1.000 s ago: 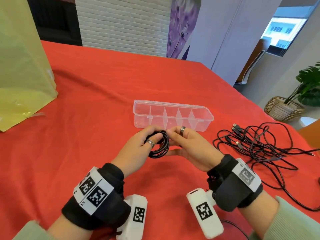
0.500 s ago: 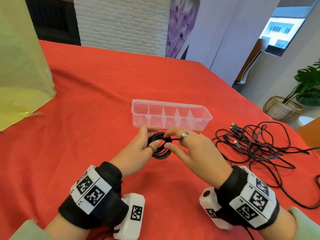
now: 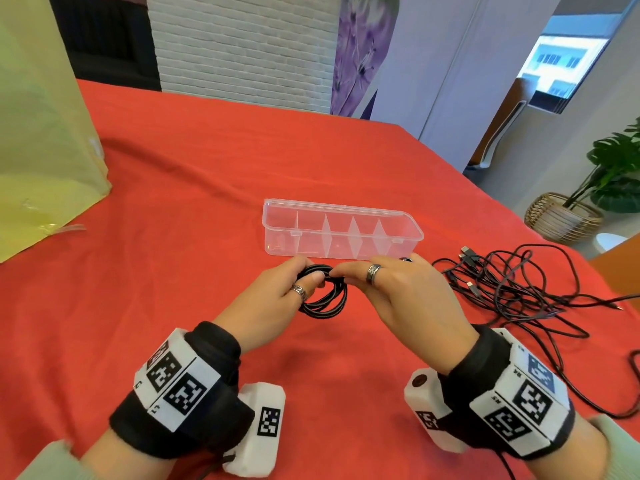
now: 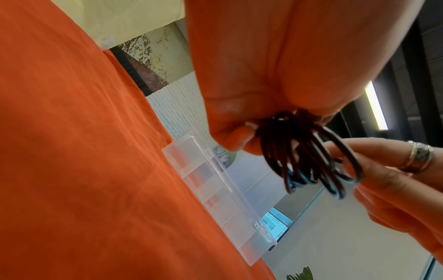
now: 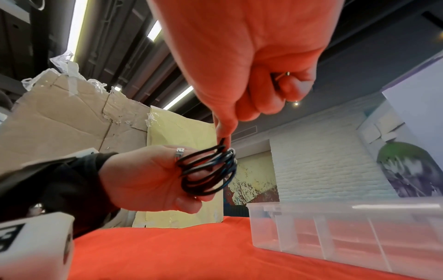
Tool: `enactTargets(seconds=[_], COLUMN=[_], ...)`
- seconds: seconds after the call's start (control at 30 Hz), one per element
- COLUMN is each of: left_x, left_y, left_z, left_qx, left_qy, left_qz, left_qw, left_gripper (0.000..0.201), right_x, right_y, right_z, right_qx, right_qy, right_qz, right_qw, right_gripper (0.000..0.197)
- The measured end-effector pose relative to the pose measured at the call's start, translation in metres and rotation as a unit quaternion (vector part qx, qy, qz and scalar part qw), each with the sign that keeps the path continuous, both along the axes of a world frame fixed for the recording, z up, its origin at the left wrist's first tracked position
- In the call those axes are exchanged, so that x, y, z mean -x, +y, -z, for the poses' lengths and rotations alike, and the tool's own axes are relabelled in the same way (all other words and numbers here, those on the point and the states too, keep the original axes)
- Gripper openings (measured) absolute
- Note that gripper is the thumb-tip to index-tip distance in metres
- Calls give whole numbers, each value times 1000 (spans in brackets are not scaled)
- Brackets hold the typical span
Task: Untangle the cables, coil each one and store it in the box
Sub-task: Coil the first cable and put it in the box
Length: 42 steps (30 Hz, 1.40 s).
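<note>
Table [image 3: 194,188]: covered in red cloth, it filled the view and carried every item listed below.
Yellow bag [image 3: 38,133]: stood at 10 o'clock on the table, well apart from my hands.
Loose cables [image 3: 512,289]: a black tangle lay flat on the cloth at 3 o'clock, just beside my right wrist, with several plug ends showing at its far edge.
Box [image 3: 341,230]: clear plastic, lidless, divided by partitions into a row of compartments; it sat at 12 o'clock, just beyond my fingertips. No cable was in any compartment that I could see.
Left hand [image 3: 277,299]: my fingers and thumb were curled round the left side of the coiled cable, grasping the bundled loops; a ring showed on one finger.
Right hand [image 3: 394,292]: my thumb and forefinger pinched the top of the same coil where a strand end met the loops, my other fingers folded toward the palm; it also wore rings.
Coiled cable [image 3: 327,292]: black, wound into a small ring of several loops, it was held above the cloth between both hands, near the box's front wall at 6 o'clock from it.
</note>
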<state>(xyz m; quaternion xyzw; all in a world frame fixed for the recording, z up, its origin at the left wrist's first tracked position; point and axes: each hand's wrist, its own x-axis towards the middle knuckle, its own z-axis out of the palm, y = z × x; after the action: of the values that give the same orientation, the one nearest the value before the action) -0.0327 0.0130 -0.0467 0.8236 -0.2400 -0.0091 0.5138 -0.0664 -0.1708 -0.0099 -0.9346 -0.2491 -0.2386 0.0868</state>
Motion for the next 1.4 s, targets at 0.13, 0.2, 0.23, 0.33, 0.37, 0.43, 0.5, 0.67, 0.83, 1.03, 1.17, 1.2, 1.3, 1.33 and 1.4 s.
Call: enactTargets(seconds=[0.13, 0.2, 0.23, 0.33, 0.37, 0.43, 0.5, 0.67, 0.83, 1.03, 1.17, 1.2, 1.3, 1.33, 1.4], left_x=[5, 7, 8, 8, 8, 7, 7, 8, 9, 5, 6, 6, 4, 4, 5], left_y=[-2, -3, -3, -5, -5, -5, -6, -7, -9, -4, -3, -4, -6, -7, -8], left_z=[-4, -2, -1, 1, 1, 2, 2, 1, 1, 4, 1, 1, 3, 3, 2], left_qx=[79, 57, 41, 68, 84, 106, 120, 134, 198, 276, 294, 284, 275, 274, 256], left_qy=[83, 90, 86, 87, 95, 111, 126, 142, 161, 195, 217, 213, 217, 220, 215], left_qz=[56, 70, 69, 94, 107, 115, 114, 117, 127, 120, 112, 105, 76, 68, 58], left_qw=[992, 992, 993, 989, 986, 981, 978, 974, 959, 933, 924, 929, 933, 934, 941], left_gripper=[19, 43, 48, 41, 41, 40, 39, 35, 40, 46, 66, 65, 35, 27, 27], right_x=[3, 3, 3, 4, 5, 5, 5, 7, 6, 2, 1, 1, 1, 1, 0], right_y=[0, -1, -2, -7, -9, -12, -14, -22, -26, -26, -24, -24, -22, -22, -22], right_z=[1, 3, 4, 4, 3, 2, 3, -3, -2, 6, 6, 7, 7, 7, 6], right_qx=[-69, -67, -63, -65, -72, -69, -55, -47, -106, -117, -68, -63, -79, -85, -77], right_qy=[16, -5, -17, -25, -17, -1, 29, 86, 111, 92, 55, 49, 57, 61, 47], right_qz=[4, 9, 10, 4, 0, -3, -1, -11, -25, -28, -17, -12, -15, -17, -14], right_qw=[997, 998, 998, 998, 997, 998, 998, 995, 988, 989, 996, 997, 995, 994, 996], right_gripper=[33, 30, 28, 28, 29, 32, 36, 41, 34, 38, 42, 42, 39, 36, 30])
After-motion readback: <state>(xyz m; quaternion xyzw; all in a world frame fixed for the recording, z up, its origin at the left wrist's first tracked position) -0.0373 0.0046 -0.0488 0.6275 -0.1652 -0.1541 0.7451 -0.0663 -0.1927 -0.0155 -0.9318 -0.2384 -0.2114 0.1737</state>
